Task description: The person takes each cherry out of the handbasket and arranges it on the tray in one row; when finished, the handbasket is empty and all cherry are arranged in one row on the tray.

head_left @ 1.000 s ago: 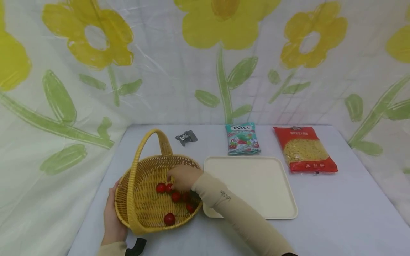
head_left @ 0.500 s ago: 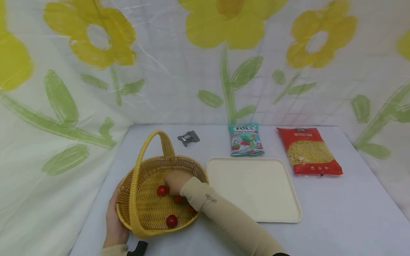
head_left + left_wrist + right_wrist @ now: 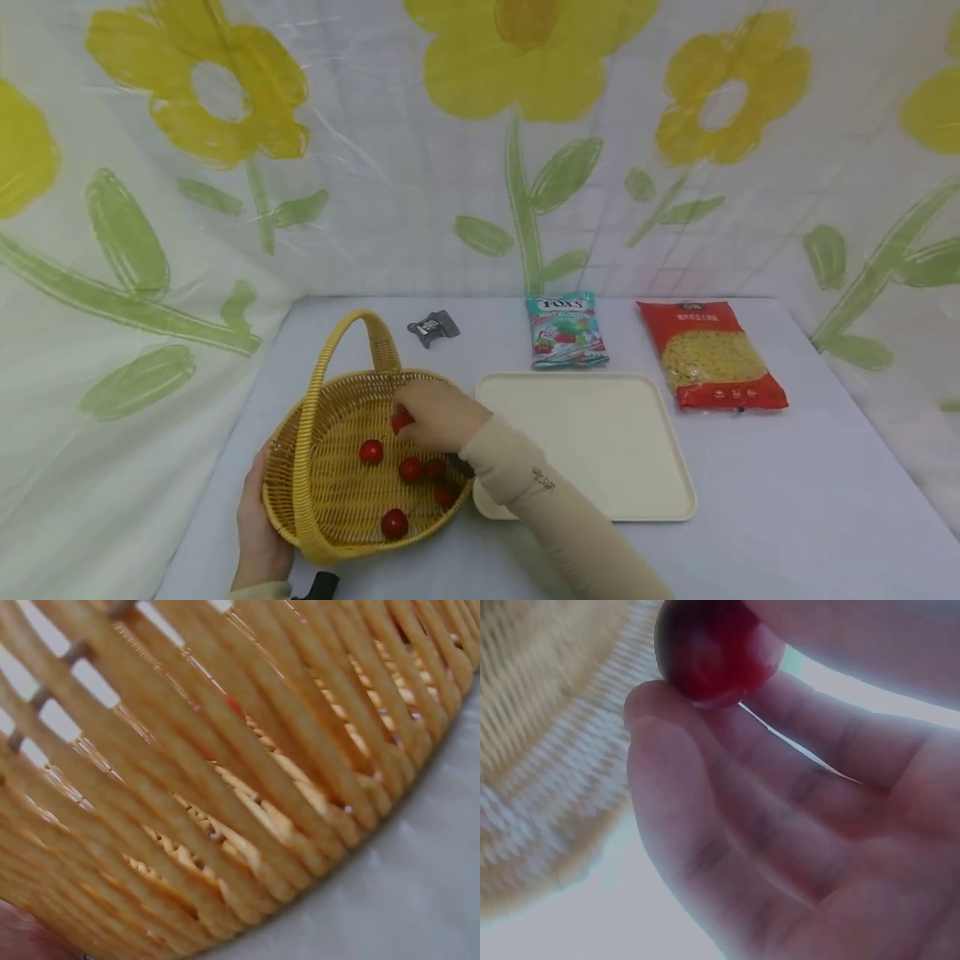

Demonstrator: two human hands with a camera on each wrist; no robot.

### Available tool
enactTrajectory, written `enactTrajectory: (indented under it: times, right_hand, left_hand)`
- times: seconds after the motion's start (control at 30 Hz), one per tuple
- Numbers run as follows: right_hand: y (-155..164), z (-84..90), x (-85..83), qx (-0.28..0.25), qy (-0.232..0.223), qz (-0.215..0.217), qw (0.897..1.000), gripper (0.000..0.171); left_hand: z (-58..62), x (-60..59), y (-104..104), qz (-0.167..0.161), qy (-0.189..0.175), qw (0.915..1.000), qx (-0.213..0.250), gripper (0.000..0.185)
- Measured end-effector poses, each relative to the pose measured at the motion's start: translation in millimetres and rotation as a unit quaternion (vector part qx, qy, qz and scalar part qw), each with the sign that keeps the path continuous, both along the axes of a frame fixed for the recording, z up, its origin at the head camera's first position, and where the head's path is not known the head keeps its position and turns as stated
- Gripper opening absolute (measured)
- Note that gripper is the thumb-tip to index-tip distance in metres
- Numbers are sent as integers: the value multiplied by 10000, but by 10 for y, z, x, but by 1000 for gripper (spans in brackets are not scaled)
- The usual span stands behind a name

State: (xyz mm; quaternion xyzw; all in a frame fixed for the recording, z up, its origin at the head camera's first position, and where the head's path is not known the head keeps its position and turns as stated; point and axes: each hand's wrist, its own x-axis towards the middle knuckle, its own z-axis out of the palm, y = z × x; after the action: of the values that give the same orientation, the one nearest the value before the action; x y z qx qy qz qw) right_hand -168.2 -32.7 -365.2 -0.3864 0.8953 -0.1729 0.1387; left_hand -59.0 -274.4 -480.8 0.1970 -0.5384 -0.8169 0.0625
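A yellow wicker basket (image 3: 341,492) with a tall arched handle stands on the left of the table, with several small round red fruits (image 3: 394,524) inside. My left hand (image 3: 258,525) rests against the basket's left outer wall; its fingers are partly hidden. In the left wrist view, the wicker wall (image 3: 247,780) fills most of the frame, with a bit of skin at the lower left. Over the basket, my right hand (image 3: 438,412) pinches one red fruit (image 3: 712,649) between thumb and fingertips. Its sleeve crosses the tray's left part.
A cream rectangular tray (image 3: 577,442) lies right of the basket. Behind it are a green FOX'S candy bag (image 3: 566,332) and, farther right, a red pasta bag (image 3: 712,357). A small dark wrapped piece (image 3: 433,328) sits behind the basket. A flower-print sheet (image 3: 405,225) hangs at the back.
My right hand reached down among the fruits, then rose slightly with one red fruit in its fingertips. My left hand stays at the basket's side. The head view shifted slightly.
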Motion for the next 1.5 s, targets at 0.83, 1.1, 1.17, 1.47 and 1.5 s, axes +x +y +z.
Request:
enactTrajectory:
  times: [0.83,1.1,1.17,1.47,1.5]
  right_hand:
    - [965,-880,-395,-1283,-848,-1721,9730,15]
    - [950,-944,-407,-1263,-1086,-1969,9662,10]
    - [944,-965,-413,-1254,-1061,-1934,9673,10]
    - [934,-1001,-408,-1224,-1005,-1766,9714,12]
    - [933,-1000,-407,-1233,-1003,-1753,9716,11]
  left_hand:
    - [-47,-37,-48,-30,363,9980,507,58]
    - [-41,-11,-24,31,209,9992,328,56]
    - [-38,-4,-21,48,259,9990,351,57]
    - [-27,-6,-18,101,192,9990,398,56]
    - [-25,-5,-17,113,184,9990,400,56]
